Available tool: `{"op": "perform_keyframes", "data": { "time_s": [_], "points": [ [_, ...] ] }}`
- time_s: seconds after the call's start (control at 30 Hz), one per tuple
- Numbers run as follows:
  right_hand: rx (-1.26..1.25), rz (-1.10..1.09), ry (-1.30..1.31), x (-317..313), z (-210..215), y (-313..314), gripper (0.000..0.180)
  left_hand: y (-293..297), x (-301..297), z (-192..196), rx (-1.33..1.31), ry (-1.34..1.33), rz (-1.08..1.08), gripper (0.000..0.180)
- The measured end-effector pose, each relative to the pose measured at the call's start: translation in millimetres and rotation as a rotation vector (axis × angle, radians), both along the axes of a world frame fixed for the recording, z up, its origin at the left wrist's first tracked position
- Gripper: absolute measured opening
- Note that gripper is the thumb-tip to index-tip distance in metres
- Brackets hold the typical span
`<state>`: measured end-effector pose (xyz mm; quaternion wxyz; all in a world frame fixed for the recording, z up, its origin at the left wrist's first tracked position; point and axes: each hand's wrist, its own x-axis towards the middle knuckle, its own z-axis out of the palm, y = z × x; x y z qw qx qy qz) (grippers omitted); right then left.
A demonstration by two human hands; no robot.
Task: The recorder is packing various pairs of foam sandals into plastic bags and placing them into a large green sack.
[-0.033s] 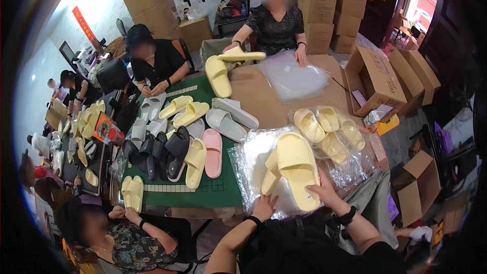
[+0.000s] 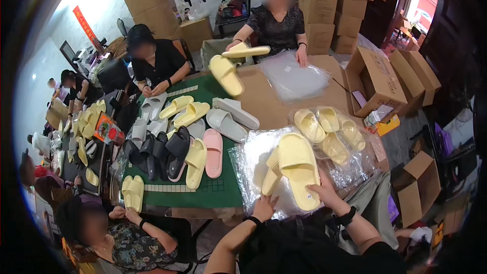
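My right hand (image 2: 327, 193) grips the heel of a pale yellow slide slipper (image 2: 298, 170), thumb on its footbed. A matching slipper (image 2: 271, 175) leans on its side just left of it. My left hand (image 2: 265, 208) is closed at the near edge of a stack of clear plastic bags (image 2: 248, 160), fingers just below the leaning slipper's heel; they seem to pinch a bag's edge. Both slippers are over that stack. To their right, several yellow slippers (image 2: 332, 147) lie in clear bags.
Black slippers (image 2: 175, 152), a pink slipper (image 2: 213, 152) and grey slippers (image 2: 225, 124) cover the green mat (image 2: 218, 195). Across the table a person (image 2: 279, 25) holds yellow slippers (image 2: 227, 74) beside clear bags (image 2: 294, 76). Open cartons (image 2: 373, 78) stand at the right. Other people sit at the left.
The yellow slippers held by the person across the table have shifted slightly right, and the lower one has tilted. My hands and my slippers have hardly moved.
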<state>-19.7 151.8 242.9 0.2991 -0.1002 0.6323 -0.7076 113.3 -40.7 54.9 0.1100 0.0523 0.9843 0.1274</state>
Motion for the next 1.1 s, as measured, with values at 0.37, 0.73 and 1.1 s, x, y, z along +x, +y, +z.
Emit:
{"op": "perform_keyframes", "data": {
  "time_s": [0.37,0.73,1.1],
  "points": [
    [0.695,-0.161,0.545,-6.8,-62.2,0.3,0.060,7.0,6.2,-4.6,0.009,-0.079,-0.038,0.064],
    [0.613,-0.147,0.570,-30.3,-130.3,-14.7,0.066,6.5,6.1,12.8,0.017,-0.106,-0.050,0.066],
    [1.016,0.494,0.723,-47.2,-157.0,-77.8,0.052,2.1,10.8,-4.3,-0.045,-0.045,-0.088,0.053]
  ]
}}
